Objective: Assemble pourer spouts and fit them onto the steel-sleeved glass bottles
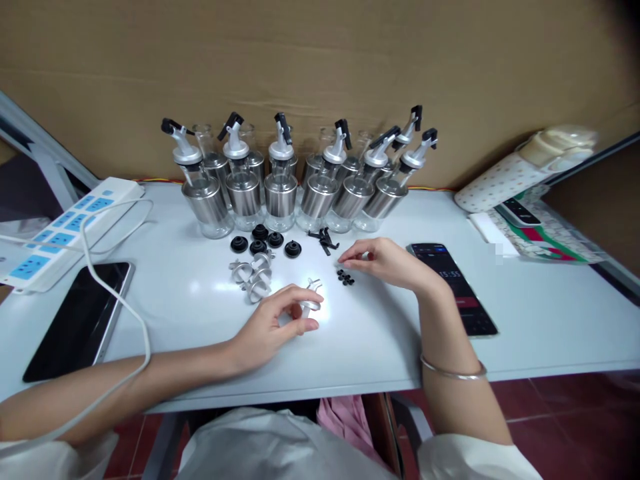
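My left hand (277, 320) grips a silver pourer spout (310, 305) between thumb and fingers, a little above the table. To its left lies a pile of similar silver pourer spouts (259, 285). My right hand (375, 259) hovers by a small cluster of tiny black caps (345, 277), thumb and fingertips drawn together; whatever is between them is too small to make out. Black levers (325, 240) lie just behind those fingers. Several round black stoppers (293, 249) are spread out in front of the bottles.
Glass oil bottles with steel sleeves (280, 203) stand in rows at the back, the front ones bearing pourers. A phone (450, 287) lies right, a tablet (80, 320) and power strip (65, 230) left. A white cable (125, 300) crosses my left forearm. A dotted flask (520, 170) leans at right.
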